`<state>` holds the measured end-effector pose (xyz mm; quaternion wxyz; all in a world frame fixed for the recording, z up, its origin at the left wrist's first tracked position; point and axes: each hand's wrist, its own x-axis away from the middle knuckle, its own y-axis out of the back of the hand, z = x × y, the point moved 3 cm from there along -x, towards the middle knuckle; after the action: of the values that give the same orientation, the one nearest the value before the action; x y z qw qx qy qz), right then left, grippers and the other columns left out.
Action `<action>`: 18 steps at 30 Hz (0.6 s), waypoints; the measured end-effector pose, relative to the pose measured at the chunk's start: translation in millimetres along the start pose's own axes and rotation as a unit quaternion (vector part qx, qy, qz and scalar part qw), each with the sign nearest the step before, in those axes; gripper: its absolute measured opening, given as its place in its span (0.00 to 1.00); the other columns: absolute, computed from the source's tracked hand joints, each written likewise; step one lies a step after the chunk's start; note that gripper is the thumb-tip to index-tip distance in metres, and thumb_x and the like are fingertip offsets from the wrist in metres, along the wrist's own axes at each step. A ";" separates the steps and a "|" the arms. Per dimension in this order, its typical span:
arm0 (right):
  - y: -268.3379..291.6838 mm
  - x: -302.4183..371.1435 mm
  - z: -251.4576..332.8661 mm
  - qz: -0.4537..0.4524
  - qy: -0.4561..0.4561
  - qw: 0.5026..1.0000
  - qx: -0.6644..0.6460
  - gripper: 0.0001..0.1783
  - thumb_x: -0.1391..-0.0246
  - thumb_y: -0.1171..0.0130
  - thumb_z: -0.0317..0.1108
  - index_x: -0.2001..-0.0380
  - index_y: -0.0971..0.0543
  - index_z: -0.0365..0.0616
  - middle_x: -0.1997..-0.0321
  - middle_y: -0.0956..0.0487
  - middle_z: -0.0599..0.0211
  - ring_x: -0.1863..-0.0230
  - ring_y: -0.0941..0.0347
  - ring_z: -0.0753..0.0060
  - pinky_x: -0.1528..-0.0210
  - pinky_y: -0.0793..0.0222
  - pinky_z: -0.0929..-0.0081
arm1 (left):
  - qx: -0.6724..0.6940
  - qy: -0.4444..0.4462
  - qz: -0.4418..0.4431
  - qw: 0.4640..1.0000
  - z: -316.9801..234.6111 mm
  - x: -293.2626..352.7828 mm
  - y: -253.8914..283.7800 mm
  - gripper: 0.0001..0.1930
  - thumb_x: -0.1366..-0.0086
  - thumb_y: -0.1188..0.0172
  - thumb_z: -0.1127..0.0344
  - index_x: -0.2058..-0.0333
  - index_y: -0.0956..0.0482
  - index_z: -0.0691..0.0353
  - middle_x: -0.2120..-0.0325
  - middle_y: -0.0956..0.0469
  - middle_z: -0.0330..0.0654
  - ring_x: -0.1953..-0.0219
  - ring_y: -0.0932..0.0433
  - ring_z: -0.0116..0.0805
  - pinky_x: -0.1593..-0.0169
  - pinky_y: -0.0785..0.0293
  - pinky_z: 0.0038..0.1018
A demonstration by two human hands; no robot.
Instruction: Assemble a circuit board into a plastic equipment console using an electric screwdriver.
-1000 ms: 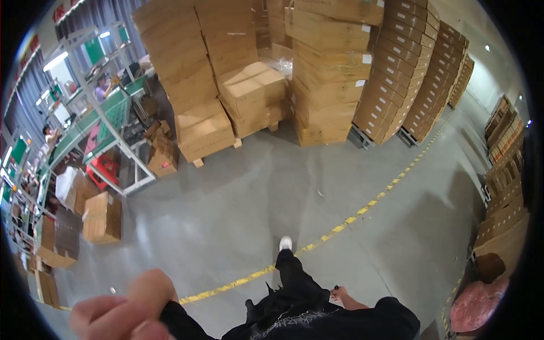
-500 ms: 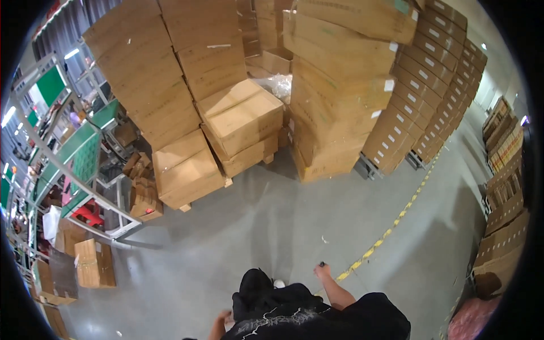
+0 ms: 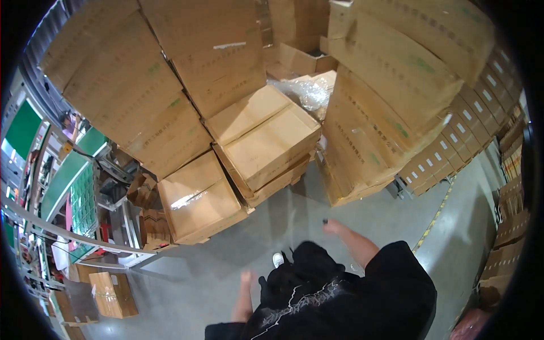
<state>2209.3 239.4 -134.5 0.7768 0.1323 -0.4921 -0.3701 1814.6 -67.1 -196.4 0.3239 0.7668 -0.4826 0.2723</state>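
My right hand is held out in front of me, its fingers closed around a small dark object too small to make out. Lower and to the left hangs my left hand, blurred, its fingers not clear; I see nothing in it. Neither hand touches a box. Nearest ahead are a low closed carton with tape on top and, beside it, a taped carton resting on another. A tall leaning stack of cartons stands ahead to the right.
High carton stacks rise behind the low ones, with clear plastic wrap in the gap. On the left are a green-topped workbench with a metal frame and a small carton. A yellow floor line runs along the right.
I have moved forward, so the carton stacks look nearer and larger. Both hands appear higher in view, and the left forearm shows more. The dark object is still in my right hand.
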 end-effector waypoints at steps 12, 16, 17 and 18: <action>275.0 -275.1 166.5 -0.446 0.093 0.882 -0.117 0.28 0.57 0.47 0.28 0.48 0.33 0.38 0.61 0.24 0.38 0.56 0.29 0.38 0.55 0.32 0.55 | -0.165 -0.237 -0.220 0.932 -399.6 -191.2 -24.8 0.19 0.43 0.56 0.67 0.56 0.41 0.75 0.60 0.41 0.56 0.54 0.39 0.50 0.44 0.45 0.40; 302.7 -325.3 213.0 -0.436 -0.013 0.895 -0.091 0.32 0.55 0.45 0.31 0.44 0.38 0.37 0.50 0.30 0.42 0.45 0.36 0.43 0.45 0.39 0.57 | -0.039 -0.085 -0.244 0.965 -369.3 -236.5 -4.8 0.22 0.47 0.48 0.67 0.56 0.40 0.74 0.59 0.41 0.53 0.55 0.38 0.47 0.46 0.42 0.35; 310.3 -337.8 205.8 -0.481 -0.025 0.876 -0.005 0.29 0.53 0.45 0.35 0.46 0.35 0.37 0.46 0.32 0.46 0.43 0.38 0.46 0.42 0.41 0.59 | -0.045 -0.069 -0.289 0.954 -370.3 -243.9 -12.0 0.27 0.51 0.43 0.64 0.54 0.37 0.75 0.57 0.38 0.54 0.53 0.36 0.47 0.46 0.41 0.33; 316.9 -346.5 195.0 -0.504 -0.012 0.864 0.020 0.24 0.50 0.46 0.37 0.51 0.31 0.38 0.51 0.30 0.47 0.47 0.35 0.47 0.45 0.39 0.57 | -0.053 -0.054 -0.282 0.957 -367.6 -248.1 -21.6 0.27 0.51 0.43 0.64 0.54 0.37 0.75 0.57 0.38 0.54 0.53 0.36 0.47 0.46 0.41 0.33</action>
<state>2098.3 733.7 -91.1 0.4759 0.3730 -0.3750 -0.7027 1700.0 359.0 -146.7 0.4013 0.8668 -0.2777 0.1023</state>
